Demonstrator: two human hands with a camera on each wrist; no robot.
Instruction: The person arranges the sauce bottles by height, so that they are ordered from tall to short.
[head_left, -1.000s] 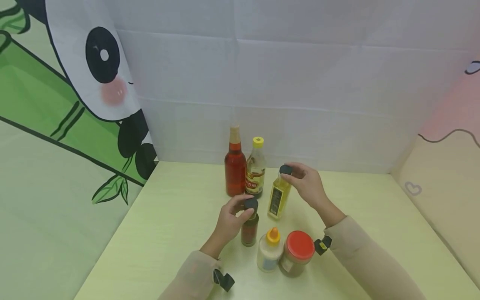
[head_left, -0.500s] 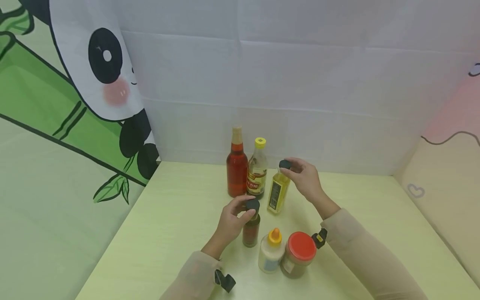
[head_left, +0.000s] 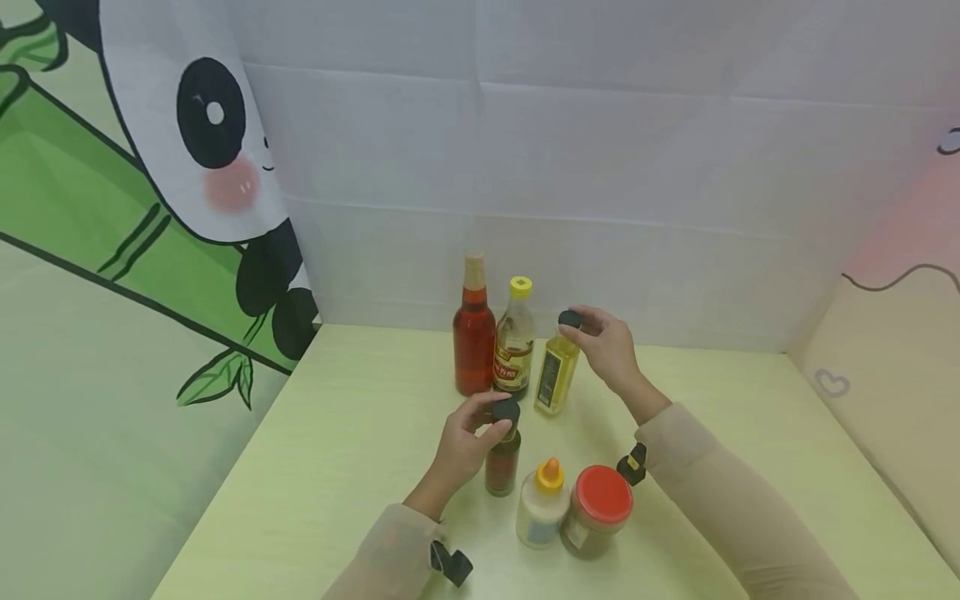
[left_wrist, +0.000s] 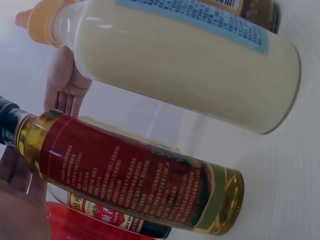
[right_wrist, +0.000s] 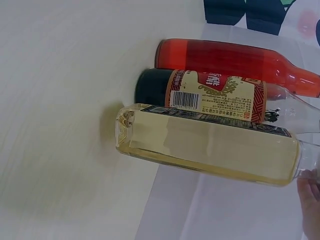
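My right hand (head_left: 611,350) pinches the dark cap of a clear bottle of yellow oil (head_left: 557,379). In the right wrist view this oil bottle (right_wrist: 215,145) is close beside a yellow-capped bottle with a barcode label (right_wrist: 220,95); whether its base touches the table I cannot tell. My left hand (head_left: 459,446) grips the dark cap of a smaller bottle with a red label (head_left: 502,467), which stands upright nearer the front. The left wrist view shows that red-labelled bottle (left_wrist: 125,170) with golden liquid at its base and neck.
A tall red bottle (head_left: 474,350) stands at the back left, next to the yellow-capped one. In front are a cream squeeze bottle with an orange nozzle (head_left: 542,508) and a red-lidded jar (head_left: 602,500), side by side. A white cloth wall (head_left: 600,167) rises behind the table.
My right hand has carried the oil bottle toward the back of the table, nearer the yellow-capped bottle. The left hand keeps its grip on the smaller bottle and has hardly moved.
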